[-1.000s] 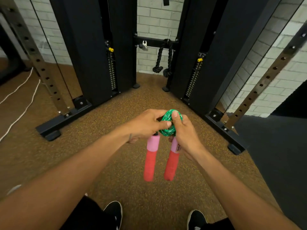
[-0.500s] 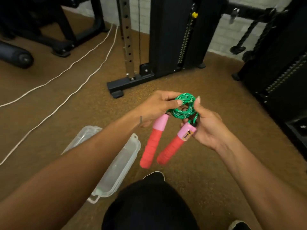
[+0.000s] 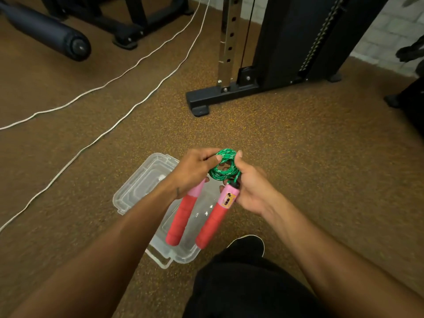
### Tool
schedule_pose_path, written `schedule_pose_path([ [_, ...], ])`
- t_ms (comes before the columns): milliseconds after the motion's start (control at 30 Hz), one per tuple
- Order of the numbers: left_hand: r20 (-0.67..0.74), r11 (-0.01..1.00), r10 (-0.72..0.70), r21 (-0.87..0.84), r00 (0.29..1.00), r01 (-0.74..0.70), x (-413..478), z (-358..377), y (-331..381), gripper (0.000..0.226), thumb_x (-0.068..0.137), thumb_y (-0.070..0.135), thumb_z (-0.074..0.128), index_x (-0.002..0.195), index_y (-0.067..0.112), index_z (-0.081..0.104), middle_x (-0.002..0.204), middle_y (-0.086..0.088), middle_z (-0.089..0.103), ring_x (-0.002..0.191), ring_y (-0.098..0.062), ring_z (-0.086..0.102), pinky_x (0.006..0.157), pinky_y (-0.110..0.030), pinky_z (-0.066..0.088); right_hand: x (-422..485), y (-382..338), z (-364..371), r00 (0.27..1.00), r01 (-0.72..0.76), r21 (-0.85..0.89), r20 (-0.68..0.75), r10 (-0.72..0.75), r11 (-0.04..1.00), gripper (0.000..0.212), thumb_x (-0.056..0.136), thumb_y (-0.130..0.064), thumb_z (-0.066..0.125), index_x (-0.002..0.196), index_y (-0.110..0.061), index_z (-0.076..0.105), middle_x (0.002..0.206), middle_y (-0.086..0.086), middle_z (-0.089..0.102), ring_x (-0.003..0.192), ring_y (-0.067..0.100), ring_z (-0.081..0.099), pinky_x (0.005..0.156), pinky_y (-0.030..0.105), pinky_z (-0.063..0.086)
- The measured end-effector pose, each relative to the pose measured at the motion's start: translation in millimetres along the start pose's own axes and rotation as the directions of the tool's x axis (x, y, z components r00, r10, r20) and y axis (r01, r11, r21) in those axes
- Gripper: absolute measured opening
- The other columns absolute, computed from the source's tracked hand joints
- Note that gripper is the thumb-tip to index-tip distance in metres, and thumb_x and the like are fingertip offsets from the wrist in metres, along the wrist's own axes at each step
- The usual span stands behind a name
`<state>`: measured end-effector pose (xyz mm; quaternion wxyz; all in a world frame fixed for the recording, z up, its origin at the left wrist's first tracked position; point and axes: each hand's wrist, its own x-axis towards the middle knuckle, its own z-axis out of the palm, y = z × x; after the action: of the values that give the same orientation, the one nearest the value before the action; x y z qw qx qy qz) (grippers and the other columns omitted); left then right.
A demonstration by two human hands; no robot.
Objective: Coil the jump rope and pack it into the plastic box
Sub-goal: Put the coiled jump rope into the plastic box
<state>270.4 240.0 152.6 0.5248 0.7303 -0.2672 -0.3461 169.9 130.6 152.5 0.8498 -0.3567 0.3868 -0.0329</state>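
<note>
The jump rope's green braided cord (image 3: 226, 166) is wound into a small coil. My left hand (image 3: 192, 171) pinches the coil's left side and my right hand (image 3: 250, 189) grips its right side. Two red handles with pink tops hang down from the coil, the left handle (image 3: 181, 216) and the right handle (image 3: 212, 222). They hang above an open clear plastic box (image 3: 142, 182) that sits on the brown speckled floor, its lid folded back to the upper left. I cannot tell whether the handle tips touch the box.
A black cable machine with a steel upright stands ahead, its base foot (image 3: 199, 104) close in front. Two white cords (image 3: 128, 99) run diagonally across the floor at left. A black padded roller (image 3: 46, 31) lies at top left. My black shoe (image 3: 247, 245) is beside the box.
The view has swung down and left, from the machine to the floor. The box has come fully into view, and both hands with the coiled rope now hang over it.
</note>
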Motion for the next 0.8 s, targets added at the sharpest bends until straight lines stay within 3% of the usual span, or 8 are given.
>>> schedule_pose_path([
  [67, 0.013, 1.000, -0.026, -0.013, 1.000, 0.026, 4, -6, -18, 0.024, 0.101, 0.018, 0.052, 0.118, 0.017, 0.069, 0.104, -0.019, 0.072, 0.081, -0.017, 0.057, 0.057, -0.025, 0.043, 15, 14, 1, 0.999, -0.049, 0.024, -0.010, 0.049, 0.999, 0.049, 0.101, -0.042, 0.047, 0.123, 0.000, 0.062, 0.104, 0.026, 0.074, 0.079, 0.032, 0.075, 0.061, 0.037, 0.061],
  [133, 0.033, 0.999, -0.049, -0.011, 0.998, 0.050, 7, -13, -35, 0.023, 0.101, 0.018, 0.052, 0.117, 0.019, 0.069, 0.096, -0.009, 0.072, 0.079, -0.012, 0.058, 0.058, -0.024, 0.043, 31, 28, 2, 0.995, -0.090, 0.022, -0.029, 0.091, 0.996, 0.050, 0.102, -0.043, 0.044, 0.126, -0.002, 0.061, 0.113, 0.024, 0.071, 0.084, 0.032, 0.073, 0.067, 0.035, 0.060],
  [267, 0.023, 0.995, -0.077, 0.063, 0.997, 0.076, 17, -26, -75, 0.022, 0.101, 0.018, 0.053, 0.113, 0.025, 0.069, 0.094, -0.001, 0.069, 0.079, -0.009, 0.056, 0.060, -0.024, 0.042, 63, 57, 9, 0.981, -0.150, 0.000, -0.124, 0.149, 0.989, 0.049, 0.103, -0.041, 0.043, 0.129, -0.004, 0.062, 0.119, 0.019, 0.069, 0.078, 0.023, 0.068, 0.066, 0.030, 0.052],
  [367, 0.022, 0.987, -0.058, 0.153, 0.998, 0.053, 24, -31, -103, 0.025, 0.100, 0.019, 0.053, 0.120, 0.019, 0.069, 0.096, 0.003, 0.071, 0.077, 0.004, 0.061, 0.062, -0.016, 0.046, 83, 76, 11, 0.961, -0.194, -0.013, -0.205, 0.188, 0.981, 0.045, 0.102, -0.042, 0.048, 0.124, -0.007, 0.066, 0.116, 0.016, 0.073, 0.078, 0.022, 0.070, 0.063, 0.029, 0.053],
  [400, 0.016, 0.983, -0.052, 0.180, 0.999, 0.048, 25, -31, -110, 0.026, 0.099, 0.021, 0.053, 0.120, 0.019, 0.069, 0.099, 0.003, 0.073, 0.082, 0.003, 0.065, 0.068, -0.019, 0.050, 88, 81, 11, 0.953, -0.199, -0.014, -0.234, 0.191, 0.980, 0.043, 0.101, -0.041, 0.049, 0.121, -0.007, 0.067, 0.111, 0.015, 0.074, 0.077, 0.023, 0.070, 0.063, 0.029, 0.052],
  [500, -0.015, 0.939, -0.034, 0.343, 0.999, 0.038, 28, -22, -130, 0.034, 0.094, 0.030, 0.049, 0.120, 0.022, 0.069, 0.110, -0.001, 0.074, 0.101, -0.020, 0.068, 0.088, -0.040, 0.053, 102, 96, 8, 0.923, -0.212, -0.026, -0.334, 0.192, 0.977, 0.035, 0.102, -0.037, 0.050, 0.109, -0.009, 0.070, 0.092, 0.013, 0.075, 0.072, 0.025, 0.069, 0.064, 0.031, 0.053],
  [633, 0.043, 0.841, 0.023, 0.539, 0.999, -0.042, 43, -10, -137, 0.039, 0.090, 0.033, 0.040, 0.118, 0.025, 0.066, 0.113, -0.006, 0.073, 0.103, -0.032, 0.066, 0.085, -0.044, 0.051, 116, 107, 1, 0.894, -0.201, -0.033, -0.414, 0.170, 0.979, 0.035, 0.104, -0.034, 0.045, 0.111, -0.008, 0.067, 0.094, 0.014, 0.071, 0.081, 0.029, 0.068, 0.077, 0.043, 0.056],
  [800, 0.148, 0.806, 0.067, 0.574, 0.987, -0.141, 63, -13, -129, 0.036, 0.096, 0.026, 0.045, 0.125, 0.017, 0.063, 0.116, -0.009, 0.072, 0.106, -0.030, 0.064, 0.087, -0.040, 0.049, 123, 103, -5, 0.885, -0.164, 0.067, -0.431, 0.176, 0.984, 0.037, 0.105, -0.038, 0.044, 0.095, -0.010, 0.066, 0.080, 0.010, 0.070, 0.070, 0.025, 0.066, 0.069, 0.038, 0.054],
])
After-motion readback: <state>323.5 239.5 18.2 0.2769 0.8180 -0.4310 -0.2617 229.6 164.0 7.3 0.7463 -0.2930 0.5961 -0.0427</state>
